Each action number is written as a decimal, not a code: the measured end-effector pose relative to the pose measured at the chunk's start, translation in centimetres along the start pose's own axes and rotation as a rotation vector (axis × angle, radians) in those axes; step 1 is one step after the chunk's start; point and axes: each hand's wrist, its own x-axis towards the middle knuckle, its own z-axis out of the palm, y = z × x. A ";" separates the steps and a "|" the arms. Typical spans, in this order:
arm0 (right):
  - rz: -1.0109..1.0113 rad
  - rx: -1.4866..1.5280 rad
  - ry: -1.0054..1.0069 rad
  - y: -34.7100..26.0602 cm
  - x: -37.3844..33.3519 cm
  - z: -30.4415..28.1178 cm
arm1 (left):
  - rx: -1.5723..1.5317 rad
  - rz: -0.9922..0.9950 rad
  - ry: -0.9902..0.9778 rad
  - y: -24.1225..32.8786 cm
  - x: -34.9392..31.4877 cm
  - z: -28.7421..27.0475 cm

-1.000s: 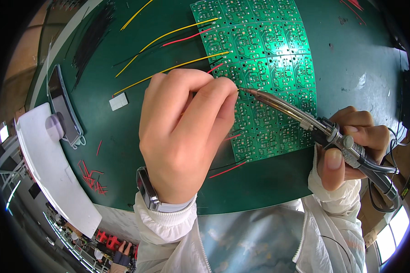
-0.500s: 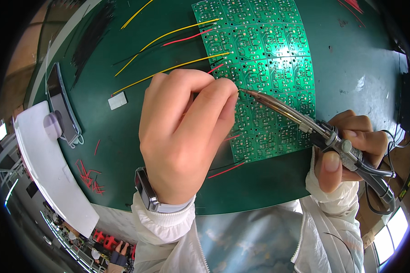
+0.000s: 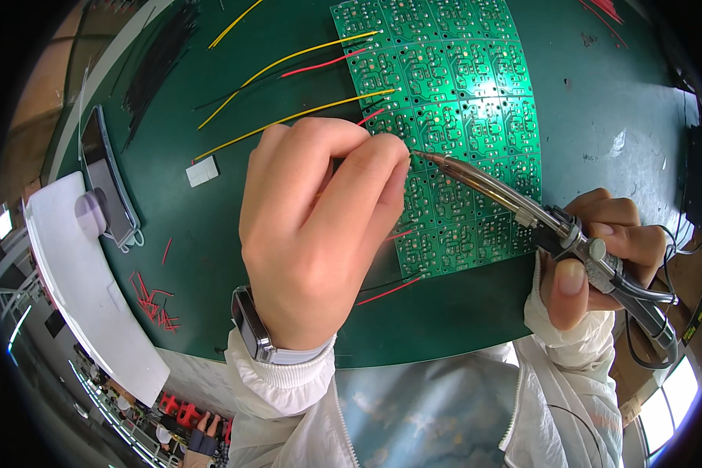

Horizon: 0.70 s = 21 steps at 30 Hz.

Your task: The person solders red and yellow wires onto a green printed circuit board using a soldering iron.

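A green panel of joined circuit boards [image 3: 476, 129] lies in front of me. My left hand [image 3: 312, 226] is closed in a pinch at the panel's left edge. A sliver of yellow wire [image 3: 318, 196] shows between its fingers; the pinched end is mostly hidden. My right hand [image 3: 600, 249] grips a soldering iron [image 3: 515, 204] with a metal tube along its shaft. The iron's tip rests at or just above the board, right beside my left fingertips. Yellow wires [image 3: 288, 125], red wires [image 3: 324, 64] and black wires stick out leftward from the panel's left edge.
Loose black wires [image 3: 160, 66] lie at the far left, with yellow wires [image 3: 234, 23] nearby. Short red wires [image 3: 154, 303] are piled at the near left. A small white block [image 3: 203, 171], a phone [image 3: 108, 175] on a white stand [image 3: 93, 288], and more red wires [image 3: 604, 9] surround the work.
Both hands keep almost the same pose, and the iron's tip stays beside the left fingertips. The panel and wires appear shifted very slightly in the view.
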 end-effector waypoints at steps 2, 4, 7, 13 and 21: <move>-0.008 0.011 -0.007 0.0 0.1 -0.1 | 0.003 -0.001 -0.002 0.0 0.0 0.0; -0.017 0.024 -0.015 0.1 0.2 -0.4 | 0.018 -0.001 -0.004 0.0 -0.1 -0.1; -0.019 0.077 -0.116 0.2 0.4 -1.3 | 0.009 0.015 0.014 0.0 0.0 0.0; 0.028 0.038 0.046 0.0 0.4 -0.5 | 0.050 0.010 -0.011 0.0 0.2 -0.2; 0.043 0.091 0.009 0.1 0.1 -1.7 | 0.122 -0.028 -0.017 0.5 1.7 -3.0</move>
